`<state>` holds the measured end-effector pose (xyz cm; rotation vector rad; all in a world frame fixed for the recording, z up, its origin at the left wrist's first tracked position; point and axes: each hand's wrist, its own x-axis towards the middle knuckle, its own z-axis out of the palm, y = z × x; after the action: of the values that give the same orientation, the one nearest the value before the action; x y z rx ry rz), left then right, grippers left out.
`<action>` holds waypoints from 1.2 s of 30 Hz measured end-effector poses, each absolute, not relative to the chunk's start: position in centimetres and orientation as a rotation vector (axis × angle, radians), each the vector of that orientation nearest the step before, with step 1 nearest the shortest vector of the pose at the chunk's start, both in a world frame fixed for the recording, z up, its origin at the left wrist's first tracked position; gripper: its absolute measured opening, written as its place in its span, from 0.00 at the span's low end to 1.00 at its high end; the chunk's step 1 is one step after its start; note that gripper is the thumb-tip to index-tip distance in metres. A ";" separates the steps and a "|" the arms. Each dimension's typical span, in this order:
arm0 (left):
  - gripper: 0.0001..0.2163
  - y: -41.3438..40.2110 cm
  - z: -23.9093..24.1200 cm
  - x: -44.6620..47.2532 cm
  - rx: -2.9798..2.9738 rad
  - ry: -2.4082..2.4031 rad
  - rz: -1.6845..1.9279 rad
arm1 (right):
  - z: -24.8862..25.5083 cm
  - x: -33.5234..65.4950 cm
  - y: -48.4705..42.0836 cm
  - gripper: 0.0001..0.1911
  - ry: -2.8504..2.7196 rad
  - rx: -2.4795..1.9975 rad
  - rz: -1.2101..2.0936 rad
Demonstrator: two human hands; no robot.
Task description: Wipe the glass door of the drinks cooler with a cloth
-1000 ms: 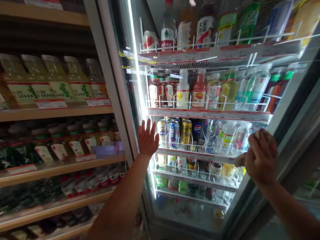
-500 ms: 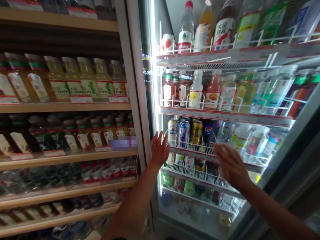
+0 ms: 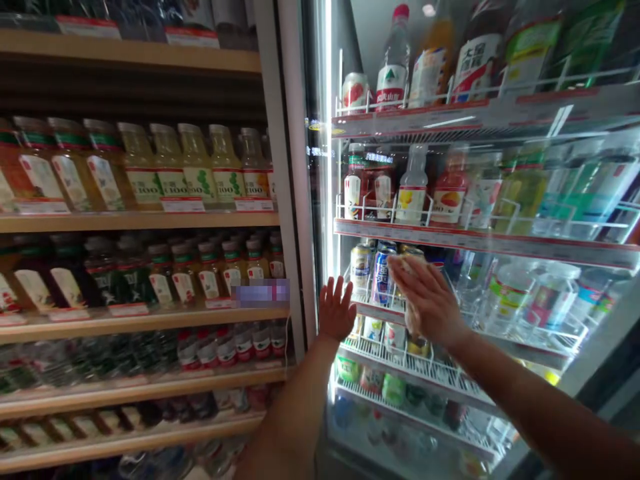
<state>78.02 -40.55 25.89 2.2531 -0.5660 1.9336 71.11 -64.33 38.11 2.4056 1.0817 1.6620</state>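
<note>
Palm forward and fingers spread, my left hand [image 3: 337,310] lies against the left edge of the glass fridge door [image 3: 320,220]. My right hand [image 3: 427,300] is flat on the same glass, further right, and presses a pale cloth [image 3: 413,321] under its palm and fingers. Only the cloth's edges show around the hand. Behind the glass, a blue can [image 3: 383,275] and a silver-gold can [image 3: 360,267] stand on a wire shelf just left of my right hand. The hand covers part of the cans behind it.
To the left, wooden shelves [image 3: 140,221] carry rows of juice bottles [image 3: 193,173]. A pale upright frame [image 3: 295,200] separates them from the fridge. Inside the fridge, wire racks hold bottles such as a red-capped one [image 3: 393,67]. A bright light strip [image 3: 329,133] runs down its left side.
My right hand has swept left across the glass with the cloth, closer to my left hand. My left hand stays by the door's left edge. The view has shifted slightly left.
</note>
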 end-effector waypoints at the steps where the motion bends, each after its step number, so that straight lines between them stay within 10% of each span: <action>1: 0.29 -40.6 25.9 78.0 2.257 -0.563 1.935 | 38.9 71.3 -63.9 0.39 1.006 2.422 1.761; 36: 0.28 -41.0 25.8 78.1 2.225 -0.554 1.789 | 25.8 66.0 -78.9 0.36 0.759 2.526 1.487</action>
<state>78.09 -41.02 25.82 2.2247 -0.5539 1.7892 66.04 -78.94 25.82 2.5264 0.7595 1.4874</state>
